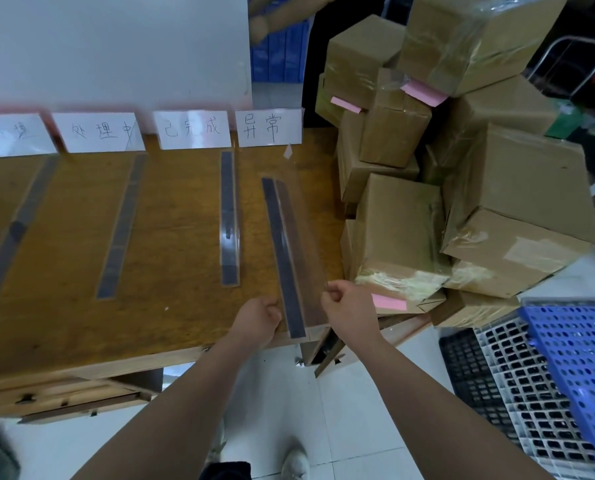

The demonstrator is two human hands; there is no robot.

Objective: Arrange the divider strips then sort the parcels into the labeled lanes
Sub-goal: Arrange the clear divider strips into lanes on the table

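Two hands on one divider strip [284, 251], both pinching its near end.
Your left hand [258, 318] pinches the near-left edge and your right hand [349, 308] the near-right edge. From the grip the strip runs away over the right part of the table [171, 237], toward the rightmost label. Just right of the grip is a pink tag [389, 302] on the nearest parcel. Left of the grip, three more strips [229, 216] lie flat, well apart. The parcel pile [400, 233] stacks up right of the grip. Farthest out, four handwritten labels [270, 128] stand in a row.
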